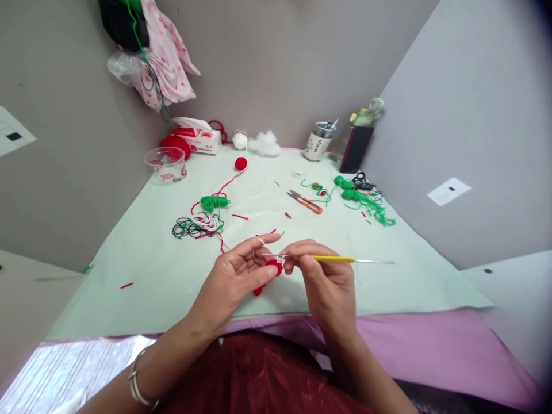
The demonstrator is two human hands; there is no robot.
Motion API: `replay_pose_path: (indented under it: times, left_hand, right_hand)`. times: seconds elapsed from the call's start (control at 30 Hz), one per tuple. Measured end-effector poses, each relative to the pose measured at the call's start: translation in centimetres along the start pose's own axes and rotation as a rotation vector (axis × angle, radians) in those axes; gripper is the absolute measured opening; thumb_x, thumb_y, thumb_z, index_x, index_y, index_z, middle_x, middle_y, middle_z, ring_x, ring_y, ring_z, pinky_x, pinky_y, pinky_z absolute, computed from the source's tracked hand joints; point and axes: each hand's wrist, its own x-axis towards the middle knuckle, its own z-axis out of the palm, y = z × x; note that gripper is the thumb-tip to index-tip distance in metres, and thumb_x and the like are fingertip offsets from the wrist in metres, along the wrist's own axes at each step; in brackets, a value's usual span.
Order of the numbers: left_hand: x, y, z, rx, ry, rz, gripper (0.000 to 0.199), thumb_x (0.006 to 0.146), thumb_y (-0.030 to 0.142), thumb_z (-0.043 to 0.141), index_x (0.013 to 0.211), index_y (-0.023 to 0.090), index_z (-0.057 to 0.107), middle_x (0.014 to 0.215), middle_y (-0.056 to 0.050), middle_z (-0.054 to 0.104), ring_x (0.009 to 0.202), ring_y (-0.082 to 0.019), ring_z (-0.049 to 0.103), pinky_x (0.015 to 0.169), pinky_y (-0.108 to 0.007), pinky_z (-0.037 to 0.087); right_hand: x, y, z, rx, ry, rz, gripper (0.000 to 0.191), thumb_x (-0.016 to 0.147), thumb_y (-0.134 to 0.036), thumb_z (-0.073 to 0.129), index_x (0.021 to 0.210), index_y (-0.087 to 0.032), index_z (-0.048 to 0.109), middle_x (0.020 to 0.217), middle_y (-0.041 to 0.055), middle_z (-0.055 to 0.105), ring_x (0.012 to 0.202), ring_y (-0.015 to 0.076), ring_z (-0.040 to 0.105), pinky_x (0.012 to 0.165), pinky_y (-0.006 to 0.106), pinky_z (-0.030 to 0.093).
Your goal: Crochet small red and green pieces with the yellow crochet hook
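My left hand pinches a small red and white crochet piece between thumb and fingers, and white yarn runs over its raised index finger. A red part of the piece hangs below the thumb. In my right hand is a double-ended crochet hook with a yellow handle, held level. Its left tip reaches the white edge of the piece, close to the left fingers; the other metal end points right. Red and white yarn trails from the left hand toward a tangle of white yarn and a small red yarn ball.
Orange-handled thread snips lie mid-table. Green yarn pieces and black scissors are at right. Behind stand a pen holder, phone and bottle. A clear plastic tub, tissue box and stuffing are at back left.
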Motion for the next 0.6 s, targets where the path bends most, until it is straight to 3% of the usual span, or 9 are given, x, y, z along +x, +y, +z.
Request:
replay_pose_path:
  times: [0.17, 0.3, 0.43, 0.6]
  left_hand:
    - [0.0, 0.3, -0.4, 0.043, -0.005, 0.023, 0.043, 0.084, 0.031, 0.089, 0.126, 0.030, 0.082, 0.091, 0.000, 0.066, 0.081, -0.014, 0.060, 0.073, -0.026, 0.050]
    - [-0.1, 0.3, -0.5, 0.053, -0.016, 0.037, 0.039, 0.087, 0.030, 0.084, 0.126, 0.029, 0.081, 0.090, 0.000, 0.067, 0.078, -0.014, 0.058, 0.070, -0.026, 0.049]
    - [-0.3, 0.3, -0.5, 0.052, -0.007, 0.041, 0.037, 0.087, 0.029, 0.084, 0.124, 0.028, 0.082, 0.087, 0.000, 0.066, 0.079, -0.015, 0.058, 0.071, -0.026, 0.049]
    - [-0.3, 0.4, -0.6, 0.076, 0.003, 0.048, 0.037, 0.087, 0.031, 0.085, 0.124, 0.029, 0.082, 0.087, 0.000, 0.065, 0.079, -0.014, 0.058, 0.074, -0.026, 0.050]
  right_hand:
    - [0.4, -0.3, 0.1, 0.180, 0.012, 0.115, 0.015, 0.101, -0.034, 0.072, 0.096, -0.024, 0.083, 0.087, 0.0023, 0.079, 0.068, 0.0120, 0.070, 0.066, 0.025, 0.059]
    - [0.5, -0.6, 0.2, 0.189, 0.003, 0.117, 0.020, 0.103, -0.036, 0.069, 0.093, -0.021, 0.079, 0.085, 0.0035, 0.079, 0.063, 0.0133, 0.069, 0.063, 0.027, 0.061]
    - [0.0, -0.9, -0.4, 0.057, -0.039, 0.036, 0.020, 0.107, -0.033, 0.061, 0.100, -0.021, 0.076, 0.093, 0.0049, 0.080, 0.071, 0.0158, 0.074, 0.069, 0.032, 0.063]
    - [-0.8, -1.5, -0.7, -0.223, -0.097, -0.181, 0.023, 0.109, -0.019, 0.054, 0.111, -0.025, 0.076, 0.099, 0.0043, 0.079, 0.081, 0.0170, 0.074, 0.077, 0.034, 0.062]
